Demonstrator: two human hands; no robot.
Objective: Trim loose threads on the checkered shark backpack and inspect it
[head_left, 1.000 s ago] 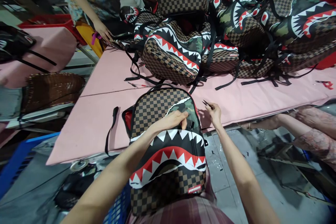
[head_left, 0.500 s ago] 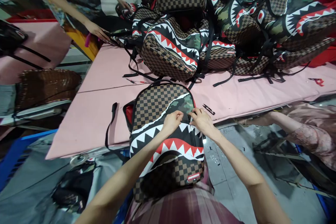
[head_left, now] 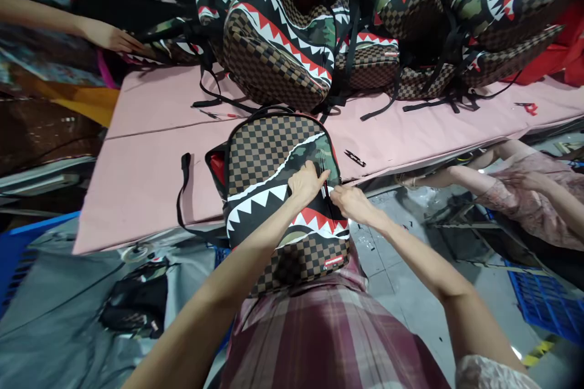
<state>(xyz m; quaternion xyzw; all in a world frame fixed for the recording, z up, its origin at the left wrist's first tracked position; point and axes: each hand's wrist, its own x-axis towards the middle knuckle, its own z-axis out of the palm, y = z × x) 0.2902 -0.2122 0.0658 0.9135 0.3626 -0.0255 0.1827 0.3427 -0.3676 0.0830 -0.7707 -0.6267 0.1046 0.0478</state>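
A checkered backpack with a shark-mouth print leans from the pink table's edge against my lap, its front facing up. A short vertical zipper runs along its right part. My left hand lies on the front panel just left of the zipper, fingers curled in and thumb reaching toward it. On the other side, my right hand is closed by the zipper's lower part and the bag's right edge. Its fingertips are bunched, and what they pinch is too small to make out. Thread snips lie on the table to the right.
Several similar backpacks are piled along the back of the pink table. A co-worker's hand rests on a bag at upper left. Another person's legs are at right. A blue crate stands on the floor.
My view has shifted, so the table sits higher. My right hand has moved down along the zipper. My left hand has turned, its thumb now pointing at the zipper.
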